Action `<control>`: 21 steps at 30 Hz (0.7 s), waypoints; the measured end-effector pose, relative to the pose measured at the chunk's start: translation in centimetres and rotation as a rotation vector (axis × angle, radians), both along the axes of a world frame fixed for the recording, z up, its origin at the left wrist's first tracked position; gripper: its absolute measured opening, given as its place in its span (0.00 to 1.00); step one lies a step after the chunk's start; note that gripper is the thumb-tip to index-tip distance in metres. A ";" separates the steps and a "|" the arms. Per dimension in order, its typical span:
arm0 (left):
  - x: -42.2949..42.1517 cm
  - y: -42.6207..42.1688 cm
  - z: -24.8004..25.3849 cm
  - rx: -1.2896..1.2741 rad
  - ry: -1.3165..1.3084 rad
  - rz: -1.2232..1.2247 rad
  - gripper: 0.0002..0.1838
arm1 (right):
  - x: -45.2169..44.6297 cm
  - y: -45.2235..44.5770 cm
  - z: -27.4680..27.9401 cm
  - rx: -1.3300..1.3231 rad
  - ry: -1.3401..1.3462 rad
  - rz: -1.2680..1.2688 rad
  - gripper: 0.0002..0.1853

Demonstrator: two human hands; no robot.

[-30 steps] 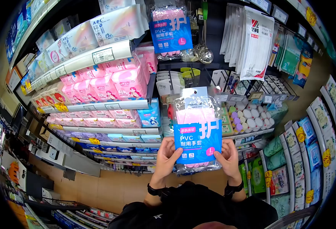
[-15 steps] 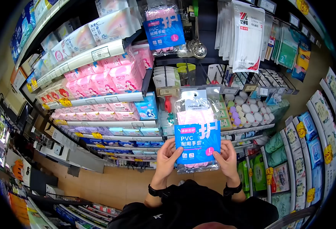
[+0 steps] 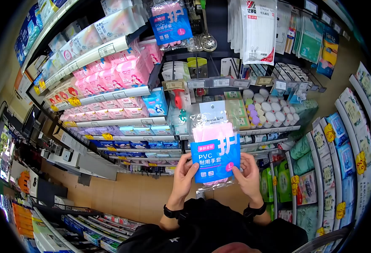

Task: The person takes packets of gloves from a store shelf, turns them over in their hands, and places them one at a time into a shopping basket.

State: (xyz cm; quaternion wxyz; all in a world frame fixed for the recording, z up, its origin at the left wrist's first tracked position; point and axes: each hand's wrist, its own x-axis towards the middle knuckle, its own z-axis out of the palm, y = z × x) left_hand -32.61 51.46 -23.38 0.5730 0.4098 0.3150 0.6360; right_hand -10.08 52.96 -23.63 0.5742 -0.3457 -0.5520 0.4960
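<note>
A clear plastic pack of pink PVC gloves [image 3: 215, 158] with a blue label is held up in front of me, its printed front towards me. My left hand [image 3: 184, 175] pinches its lower left edge, thumb on the label. On the lower right edge, my right hand [image 3: 247, 175] grips with thumb in front and fingers behind. The top of the pack, with a hang hole, leans away from me. Similar glove packs [image 3: 169, 25] hang on the rack above, next to a slotted metal ladle [image 3: 208, 42].
Shelves at left hold pink packages [image 3: 131, 72]. Ahead are hooks with white straw packs [image 3: 258, 33] and a shelf of small round containers [image 3: 270, 117]. Wipes and tissue packs [image 3: 285, 181] line the right-hand shelves. Tiled floor [image 3: 145, 194] shows below.
The view has tilted, so the shelves ahead appear higher and slightly further left. The glove pack has turned and shifted slightly left and down, still in both hands.
</note>
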 end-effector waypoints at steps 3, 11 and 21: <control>0.9 -1.6 0.0 0.007 0.018 -0.011 0.19 | 0.0 -1.6 1.1 0.119 -0.324 -0.175 0.28; 4.6 -4.7 -0.7 0.019 0.163 0.033 0.21 | 0.2 -5.1 1.3 0.065 -0.310 -0.043 0.21; 6.8 -5.7 1.2 0.135 0.485 -0.147 0.26 | 1.8 -5.9 -2.0 -0.124 0.114 0.194 0.26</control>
